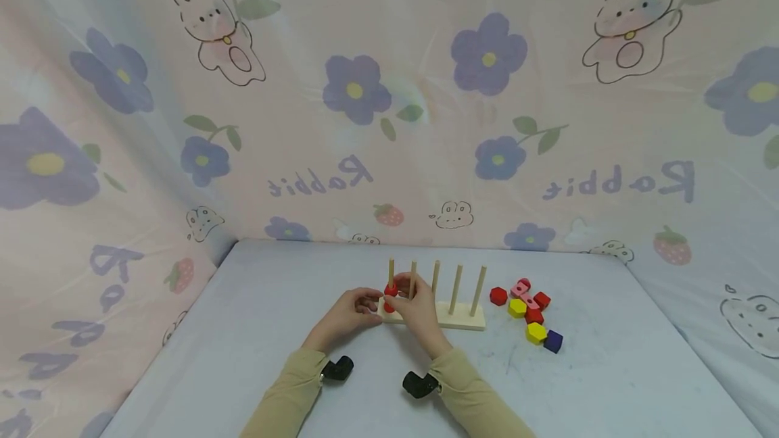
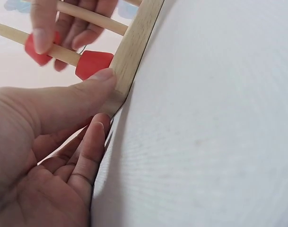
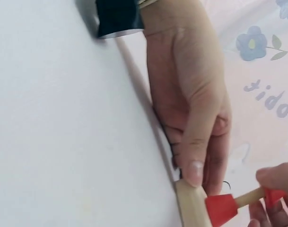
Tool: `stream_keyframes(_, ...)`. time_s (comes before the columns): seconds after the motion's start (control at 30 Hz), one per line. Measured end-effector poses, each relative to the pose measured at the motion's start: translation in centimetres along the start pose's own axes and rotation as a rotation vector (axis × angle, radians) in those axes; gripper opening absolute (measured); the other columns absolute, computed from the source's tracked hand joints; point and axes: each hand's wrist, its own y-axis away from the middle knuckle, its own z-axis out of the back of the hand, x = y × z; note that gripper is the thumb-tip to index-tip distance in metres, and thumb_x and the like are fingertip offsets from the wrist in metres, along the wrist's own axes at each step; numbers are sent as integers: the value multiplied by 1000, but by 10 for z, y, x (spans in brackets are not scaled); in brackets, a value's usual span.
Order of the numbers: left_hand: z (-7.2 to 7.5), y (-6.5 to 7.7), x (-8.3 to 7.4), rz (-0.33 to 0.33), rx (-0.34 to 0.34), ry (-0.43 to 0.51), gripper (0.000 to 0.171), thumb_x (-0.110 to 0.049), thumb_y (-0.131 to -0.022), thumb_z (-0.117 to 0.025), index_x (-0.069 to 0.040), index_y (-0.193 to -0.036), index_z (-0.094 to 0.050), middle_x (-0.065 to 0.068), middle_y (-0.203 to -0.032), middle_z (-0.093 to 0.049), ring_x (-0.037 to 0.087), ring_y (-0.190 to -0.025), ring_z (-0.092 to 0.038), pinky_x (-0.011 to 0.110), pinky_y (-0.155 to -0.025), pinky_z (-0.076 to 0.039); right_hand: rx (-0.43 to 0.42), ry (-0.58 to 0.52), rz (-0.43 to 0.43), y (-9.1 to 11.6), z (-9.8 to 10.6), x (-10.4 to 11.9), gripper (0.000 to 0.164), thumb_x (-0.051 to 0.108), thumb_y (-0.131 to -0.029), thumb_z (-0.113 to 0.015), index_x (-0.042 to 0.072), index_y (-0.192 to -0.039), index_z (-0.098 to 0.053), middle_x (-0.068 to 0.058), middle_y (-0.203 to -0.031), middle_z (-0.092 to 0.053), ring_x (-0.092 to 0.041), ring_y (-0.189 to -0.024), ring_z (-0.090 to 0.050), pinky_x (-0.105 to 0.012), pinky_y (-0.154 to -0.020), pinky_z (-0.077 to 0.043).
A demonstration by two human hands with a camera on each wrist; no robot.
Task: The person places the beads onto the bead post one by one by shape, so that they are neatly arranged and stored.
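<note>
A wooden peg stand with several upright pegs lies on the table. On its leftmost peg, a red bead sits down at the base. Higher on that peg is a second red bead, pinched between the thumb and fingers of my right hand. My left hand grips the stand's left end, thumb on top of the wood and fingers by the lower edge. The right wrist view shows the left hand there too, beside the lower red bead.
Right of the stand lies a loose group of beads: red, pink, yellow and a dark blue cube. A patterned curtain hangs behind the white table. Both wrists carry black devices.
</note>
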Motion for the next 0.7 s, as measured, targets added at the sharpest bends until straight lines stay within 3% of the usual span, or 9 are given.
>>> stream_keyframes(0.07, 0, -4, 10, -6, 2, 16, 47, -6, -78, -77, 2, -121, -59, 8, -95, -63, 18, -84, -59, 25, -73, -47, 14, 21, -6, 1, 0, -8, 36, -8, -75, -75, -5, -107, -58, -16, -98, -64, -29, -95, -61, -43, -86, -49)
stream_keyframes(0.23, 0, -5, 12, -3, 0, 25, 48, -6, -79, -77, 3, -121, -58, 10, -95, -63, 18, -84, -59, 25, -72, -47, 71, 48, 62, 2, 3, -22, 34, -6, -75, -75, -5, -105, -58, -12, -96, -65, -21, -89, -61, -35, -79, -50)
stream_keyframes(0.33, 0, -5, 11, 1, -6, 13, 48, -4, -79, -76, 4, -122, -57, 12, -96, -64, 21, -86, -59, 26, -73, -47, 87, 52, 27, 3, 4, -20, 36, -6, -76, -75, -6, -107, -57, -14, -99, -64, -23, -91, -60, -37, -81, -50)
stream_keyframes(0.53, 1, 3, -11, -4, 8, 13, 47, 2, -81, -72, 12, -123, -53, 26, -100, -61, 31, -88, -59, 28, -73, -47, 120, 50, -38, 0, 5, -18, 39, -11, -78, -72, -11, -112, -54, -23, -105, -62, -38, -99, -58, -52, -87, -45)
stream_keyframes(0.7, 3, 10, -29, 10, 21, 17, 46, 3, -81, -72, 12, -122, -53, 27, -101, -60, 30, -86, -58, 24, -72, -46, 159, 39, -31, 3, 10, -19, 39, -12, -80, -68, -13, -116, -51, -28, -110, -59, -44, -107, -55, -54, -91, -43)
